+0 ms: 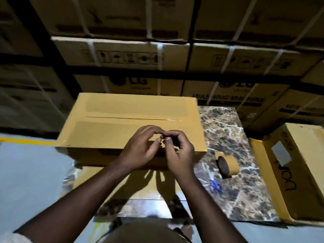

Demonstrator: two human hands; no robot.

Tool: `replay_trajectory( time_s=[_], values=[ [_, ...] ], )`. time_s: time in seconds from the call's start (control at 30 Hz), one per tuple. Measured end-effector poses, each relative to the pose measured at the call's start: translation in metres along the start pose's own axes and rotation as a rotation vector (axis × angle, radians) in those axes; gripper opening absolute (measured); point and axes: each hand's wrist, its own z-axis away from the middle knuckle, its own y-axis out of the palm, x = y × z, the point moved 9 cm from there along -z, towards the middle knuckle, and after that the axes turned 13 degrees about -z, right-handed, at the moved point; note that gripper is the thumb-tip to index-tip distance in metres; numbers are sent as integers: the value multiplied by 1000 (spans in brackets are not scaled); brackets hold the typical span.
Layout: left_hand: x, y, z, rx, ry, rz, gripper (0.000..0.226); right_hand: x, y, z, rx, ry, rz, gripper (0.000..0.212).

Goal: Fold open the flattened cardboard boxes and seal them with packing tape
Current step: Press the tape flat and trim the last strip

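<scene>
Just beyond both hands sits the assembled cardboard box [133, 123], its top flaps meeting along a centre seam that appears already taped. The left hand [140, 149] and right hand [178, 155] hover together over its near edge, fingertips curled and meeting in a pinch; something small may be caught between them, perhaps a scrap of tape, but I cannot tell what. To the right of the right hand, the packing tape roll [228, 165] lies on the marble table [228, 123], with blue scissors [216, 185] just nearer the person. A flattened box [140, 183] lies under the wrists. A likely risk: a sticky scrap could cling to the fingers or fold onto itself, and with both hands busy nothing steadies the box.
</scene>
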Motion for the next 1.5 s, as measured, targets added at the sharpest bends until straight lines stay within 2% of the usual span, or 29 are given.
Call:
replay_trajectory(
  time_s=[0.13, 0.23, 0.3, 0.37, 0.47, 0.6, 0.77, 0.87, 1.03, 1.23, 1.3, 1.4, 1.47, 1.5],
  values=[
    [106, -69, 51, -32, -134, -95, 30, -15, 127, 13, 272, 43, 128, 17],
    [180, -109, 89, -88, -272, -196, 47, -23, 215, 23, 474, -83, 424, 33],
    [212, -125, 104, -105, -303, -249, 49, -31, 265, 27, 584, -128, 569, 37],
    [237, -131, 111, -58, -306, -267, 42, -45, 300, 30, 673, -94, 655, 41],
    [268, -130, 116, 146, -262, -246, 59, -68, 317, 37, 779, -52, 767, 48],
    [281, -126, 126, 318, -20, -285, 67, -76, 315, 40, 774, -99, 810, 48],
    [288, -124, 125, 309, 119, -356, 83, -77, 317, 41, 751, -95, 845, 49],
    [290, -123, 125, 313, 145, -317, 94, -79, 317, 41, 751, -86, 861, 50],
    [293, -127, 122, 370, 160, -242, 75, -79, 318, 41, 753, -81, 874, 50],
    [297, -116, 121, 485, 230, -273, 86, -79, 318, 39, 733, -71, 888, 50],
    [295, -116, 118, 540, 298, -337, 87, -79, 317, 39, 732, -75, 886, 50],
    [295, -120, 114, 532, 407, -502, 82, -78, 315, 39, 723, -90, 876, 50],
    [300, -120, 111, 554, 375, -512, 85, -77, 316, 39, 721, -102, 863, 50],
    [303, -121, 108, 587, 297, -452, 92, -77, 316, 39, 720, -108, 858, 49]
  ],
)
